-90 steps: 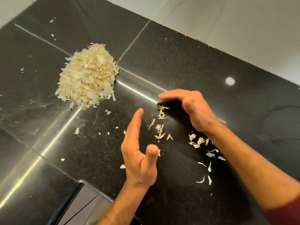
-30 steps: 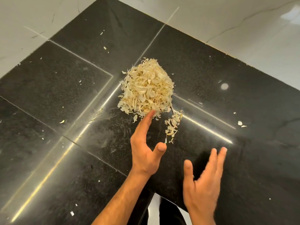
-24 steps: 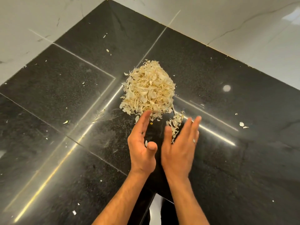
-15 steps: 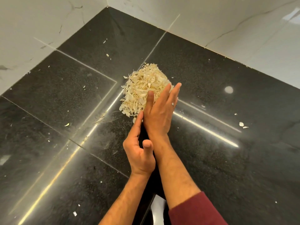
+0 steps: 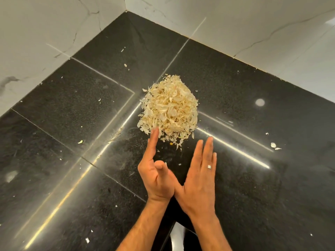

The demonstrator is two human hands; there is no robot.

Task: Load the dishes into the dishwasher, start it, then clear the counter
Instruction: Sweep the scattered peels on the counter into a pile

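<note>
Bare hands (image 5: 179, 180) open, holding nothing.

On the black bench (image 5: 253, 178) a pale heap of peels (image 5: 169, 110), perhaps garlic, sits before both flat hands, the left hand (image 5: 155, 175) fingertip touching its edge, the right hand (image 5: 198, 182) just beside.

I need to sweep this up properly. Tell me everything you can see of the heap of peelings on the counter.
The heap of peelings is a loose, rounded mound of pale cream, papery flakes and thin strands, lying on the black speckled counter near the wall corner. Its near edge trails off into stray flakes. The left hand has its fingertip at that edge.
</note>
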